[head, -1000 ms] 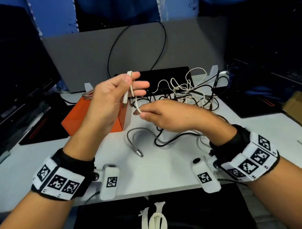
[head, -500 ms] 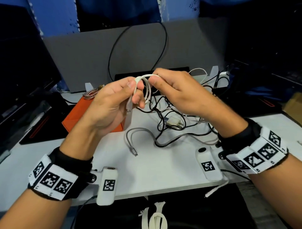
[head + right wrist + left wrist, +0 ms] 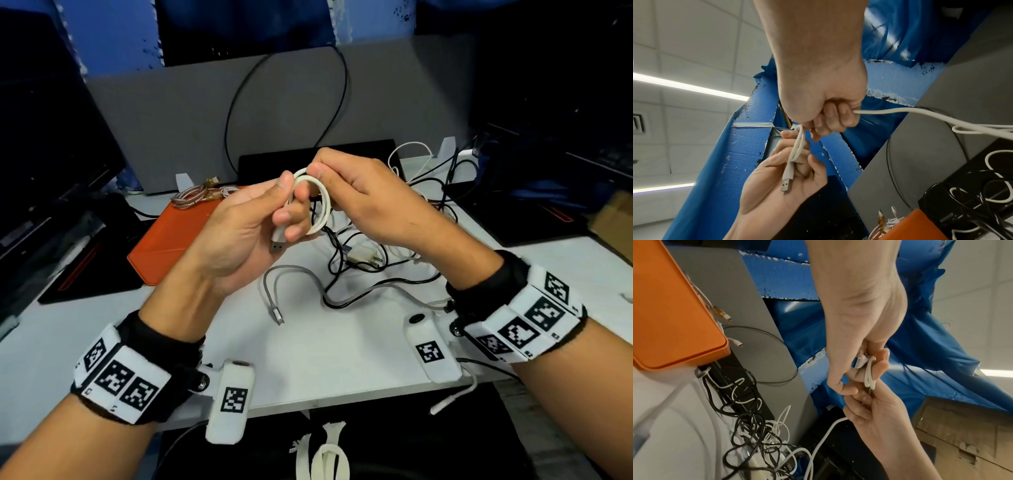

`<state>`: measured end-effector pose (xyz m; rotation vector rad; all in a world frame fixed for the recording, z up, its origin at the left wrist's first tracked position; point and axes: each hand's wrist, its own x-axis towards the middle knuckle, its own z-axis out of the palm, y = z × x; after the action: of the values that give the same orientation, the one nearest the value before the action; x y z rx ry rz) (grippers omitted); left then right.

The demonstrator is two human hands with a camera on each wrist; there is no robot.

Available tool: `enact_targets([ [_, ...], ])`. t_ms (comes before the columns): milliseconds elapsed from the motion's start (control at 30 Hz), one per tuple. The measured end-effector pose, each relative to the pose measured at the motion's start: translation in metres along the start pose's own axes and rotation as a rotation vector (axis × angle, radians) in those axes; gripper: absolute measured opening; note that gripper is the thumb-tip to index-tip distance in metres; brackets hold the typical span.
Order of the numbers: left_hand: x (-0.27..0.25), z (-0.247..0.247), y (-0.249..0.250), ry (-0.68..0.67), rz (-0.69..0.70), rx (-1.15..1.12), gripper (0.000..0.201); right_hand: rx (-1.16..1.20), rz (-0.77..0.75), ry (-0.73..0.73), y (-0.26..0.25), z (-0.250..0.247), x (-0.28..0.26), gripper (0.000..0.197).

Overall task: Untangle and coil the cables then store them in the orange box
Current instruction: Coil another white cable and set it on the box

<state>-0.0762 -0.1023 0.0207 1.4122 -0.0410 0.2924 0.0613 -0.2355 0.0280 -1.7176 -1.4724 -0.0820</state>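
Above the desk my left hand [image 3: 281,209] pinches a small coil of white cable [image 3: 320,202] between thumb and fingers, and the cable's USB plug [image 3: 278,244] hangs below the fingers. My right hand [image 3: 329,178] grips the same white cable [image 3: 900,112] at the top of the loop, and the loose length trails from its fist down to the pile. The orange box [image 3: 171,240] sits at the back left with coiled braided cables [image 3: 195,197] in it. A tangle of black and white cables [image 3: 383,246] lies on the white desk [image 3: 325,353].
A grey cable [image 3: 274,298] with a metal plug lies loose in front of the tangle. A white plug adapter [image 3: 364,255] sits inside the pile. Dark monitors stand left and right; a grey panel [image 3: 274,113] stands behind. A cardboard box [image 3: 613,219] sits at far right.
My right hand rose from below the left hand to the top of the loop, laying more white cable onto the coil. The left hand lowered slightly, and the tangle shifted as slack was drawn.
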Motion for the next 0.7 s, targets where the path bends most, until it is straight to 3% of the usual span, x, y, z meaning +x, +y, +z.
enact_targets([
  [233, 0.004, -0.003, -0.002, 0.050, -0.030, 0.054, 0.016, 0.012, -0.020, 0.053, 0.007, -0.013, 0.002, 0.022],
  [467, 0.007, -0.016, 0.014, 0.098, 0.077, -0.139, 0.026, -0.046, 0.003, 0.017, 0.013, -0.024, 0.004, 0.024],
  [600, 0.005, -0.044, 0.031, 0.272, 0.202, -0.307, 0.029, -0.169, 0.044, 0.081, 0.036, -0.043, 0.008, 0.021],
  [700, 0.003, -0.068, 0.038, 0.395, 0.293, -0.396, 0.028, -0.290, 0.129, 0.049, 0.062, -0.055, 0.010, 0.021],
])
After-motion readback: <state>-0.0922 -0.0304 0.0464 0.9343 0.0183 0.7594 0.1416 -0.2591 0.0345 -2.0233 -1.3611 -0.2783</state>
